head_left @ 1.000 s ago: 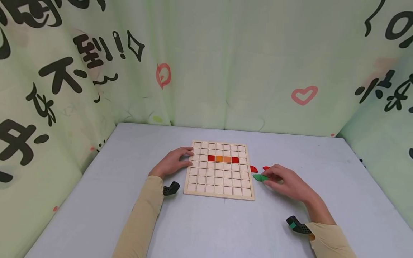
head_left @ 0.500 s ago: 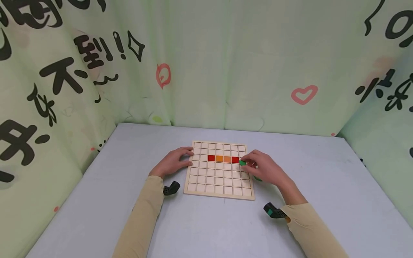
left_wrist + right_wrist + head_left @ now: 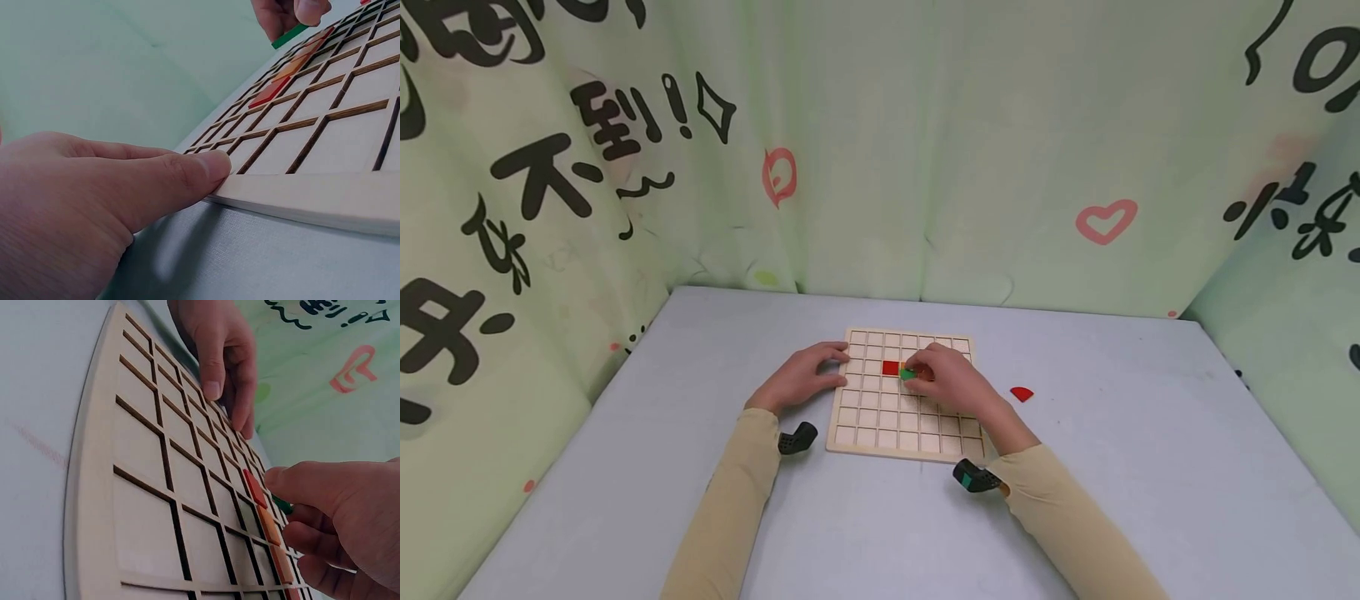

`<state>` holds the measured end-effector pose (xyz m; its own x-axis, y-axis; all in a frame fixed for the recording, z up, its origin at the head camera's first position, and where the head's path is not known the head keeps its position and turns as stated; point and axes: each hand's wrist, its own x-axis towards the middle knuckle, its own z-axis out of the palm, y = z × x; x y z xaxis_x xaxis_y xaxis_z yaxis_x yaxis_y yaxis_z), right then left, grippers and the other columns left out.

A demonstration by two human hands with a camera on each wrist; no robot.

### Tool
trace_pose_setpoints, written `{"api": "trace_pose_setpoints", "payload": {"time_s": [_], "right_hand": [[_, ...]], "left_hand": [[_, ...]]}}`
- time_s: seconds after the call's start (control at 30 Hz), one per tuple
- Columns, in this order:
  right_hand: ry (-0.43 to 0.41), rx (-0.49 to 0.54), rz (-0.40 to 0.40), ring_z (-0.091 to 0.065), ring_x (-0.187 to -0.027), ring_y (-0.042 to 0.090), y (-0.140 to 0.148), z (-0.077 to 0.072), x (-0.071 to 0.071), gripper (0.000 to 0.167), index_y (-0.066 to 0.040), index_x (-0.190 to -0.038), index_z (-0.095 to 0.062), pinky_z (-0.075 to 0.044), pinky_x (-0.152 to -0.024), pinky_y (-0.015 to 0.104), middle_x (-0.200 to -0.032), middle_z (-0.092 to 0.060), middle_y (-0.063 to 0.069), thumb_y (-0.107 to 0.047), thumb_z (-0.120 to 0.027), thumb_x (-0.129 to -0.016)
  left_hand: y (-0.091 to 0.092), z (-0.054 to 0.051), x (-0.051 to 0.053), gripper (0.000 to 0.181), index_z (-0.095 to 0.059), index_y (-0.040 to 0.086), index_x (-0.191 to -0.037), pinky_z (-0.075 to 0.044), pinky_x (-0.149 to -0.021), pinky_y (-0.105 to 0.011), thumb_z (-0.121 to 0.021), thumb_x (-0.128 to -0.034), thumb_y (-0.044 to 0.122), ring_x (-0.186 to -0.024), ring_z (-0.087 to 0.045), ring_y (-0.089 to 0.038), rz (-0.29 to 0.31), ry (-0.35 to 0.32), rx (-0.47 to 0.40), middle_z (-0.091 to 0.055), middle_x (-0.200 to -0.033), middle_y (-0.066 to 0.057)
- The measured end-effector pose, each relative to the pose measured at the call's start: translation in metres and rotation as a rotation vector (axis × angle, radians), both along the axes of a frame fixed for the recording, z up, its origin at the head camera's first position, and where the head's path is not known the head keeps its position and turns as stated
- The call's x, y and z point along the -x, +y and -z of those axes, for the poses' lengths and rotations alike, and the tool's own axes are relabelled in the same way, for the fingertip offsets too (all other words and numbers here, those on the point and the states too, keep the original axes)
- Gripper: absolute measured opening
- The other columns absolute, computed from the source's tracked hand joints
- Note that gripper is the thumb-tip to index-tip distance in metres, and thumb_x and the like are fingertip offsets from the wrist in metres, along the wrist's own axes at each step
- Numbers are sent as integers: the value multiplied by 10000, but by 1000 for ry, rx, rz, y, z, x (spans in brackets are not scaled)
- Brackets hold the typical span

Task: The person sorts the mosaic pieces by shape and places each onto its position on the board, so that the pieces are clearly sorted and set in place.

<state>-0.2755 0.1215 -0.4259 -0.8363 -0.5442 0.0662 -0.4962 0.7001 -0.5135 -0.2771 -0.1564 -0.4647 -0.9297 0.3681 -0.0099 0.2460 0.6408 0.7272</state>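
Observation:
A wooden grid board (image 3: 868,421) lies on the table, with a red square (image 3: 890,368) in one cell and orange tiles (image 3: 269,525) beside it in the same row. My left hand (image 3: 802,377) touches the board's left edge, thumb on the rim (image 3: 262,187) in the left wrist view. Over the row, my right hand (image 3: 951,382) pinches a green piece (image 3: 907,374) between thumb and fingers. In the left wrist view the green piece (image 3: 289,36) is held tilted above the tiles. The right hand hides part of the row in the head view.
A red quarter-round piece (image 3: 1022,393) lies on the table to the right of the board. Printed curtains (image 3: 865,167) stand behind the table and at its sides. A black device (image 3: 798,438) is at the left wrist, another (image 3: 976,476) at the right.
The right hand has moved left with the green piece, from beside the board to above the tile row. The left hand has stayed at the board's edge.

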Motion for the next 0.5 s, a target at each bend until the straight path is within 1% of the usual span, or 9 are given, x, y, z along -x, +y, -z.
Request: {"api": "trace_pose_setpoints", "payload": {"time_s": [0.1,0.27,0.33,0.5], "right_hand": [[-14,-20,-9,-547,-837,155,-10,3,1,243,-45,-1071,-697,-507,-759,291,-951,-628,22,-199,-735,-888],[-17,-39,-13,-558,-799,143,-22,8,3,198,-71,-979,-690,-516,-742,279,-881,-633,-11,-217,-761,-867],[-5,-49,-18,-553,-785,143,-25,9,3,191,-81,-957,-687,-514,-729,280,-859,-623,-18,-225,-767,-861],[36,-92,-19,-547,-791,125,-28,11,2,186,-109,-948,-683,-512,-725,285,-877,-605,-33,-253,-765,-863]], "left_hand": [[0,1,0,426,-604,56,-1298,-285,-1178,-381,-703,-918,220,-1431,-320,-238,3,-4,-1,-424,-1515,-34],[-1,0,0,419,-606,55,-1293,-283,-1180,-383,-701,-919,217,-1430,-322,-235,6,-5,0,-426,-1513,-32],[-1,0,0,418,-605,58,-1294,-282,-1180,-383,-700,-920,220,-1429,-322,-233,5,-5,0,-427,-1513,-30],[-1,-2,-1,412,-607,54,-1289,-292,-1174,-391,-694,-925,227,-1424,-331,-241,16,8,-1,-432,-1508,-40]]}}
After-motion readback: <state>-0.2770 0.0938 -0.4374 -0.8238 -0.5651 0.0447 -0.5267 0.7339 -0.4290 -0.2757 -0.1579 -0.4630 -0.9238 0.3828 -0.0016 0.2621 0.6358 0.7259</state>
